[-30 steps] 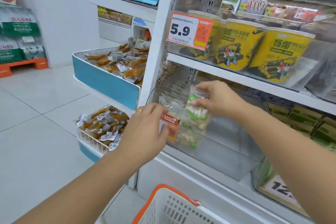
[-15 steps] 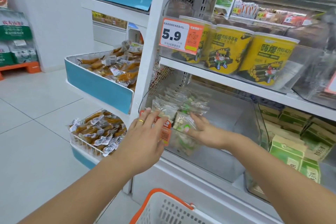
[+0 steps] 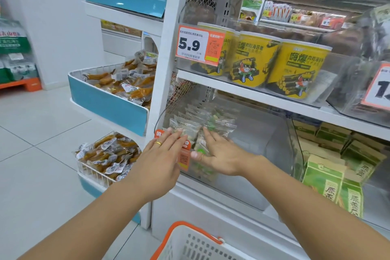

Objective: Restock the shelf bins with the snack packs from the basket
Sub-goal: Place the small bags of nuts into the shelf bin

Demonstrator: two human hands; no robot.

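Observation:
A clear plastic shelf bin [image 3: 249,175] on the lower shelf holds a row of clear snack packs [image 3: 202,124] with green and white contents, stacked at its left end. My right hand [image 3: 219,152] is inside the bin, fingers straight, pressing flat against the right side of the packs. My left hand [image 3: 160,160], wearing a gold ring, lies flat with straight fingers on the bin's front wall over its orange price tag [image 3: 184,158]. The white basket [image 3: 196,243] with an orange rim stands below at the bottom edge; its contents are hidden.
Yellow snack tubs [image 3: 295,69] sit on the shelf above, behind a 5.9 price tag [image 3: 198,45]. Green cartons [image 3: 329,179] fill the bin to the right. Blue-fronted bins [image 3: 109,101] of brown sausage packs stand left. White floor tiles [image 3: 38,154] lie beyond.
My right hand lowered a snack pack into the bin, released it and now presses flat against the row. My left hand stayed on the bin's front wall.

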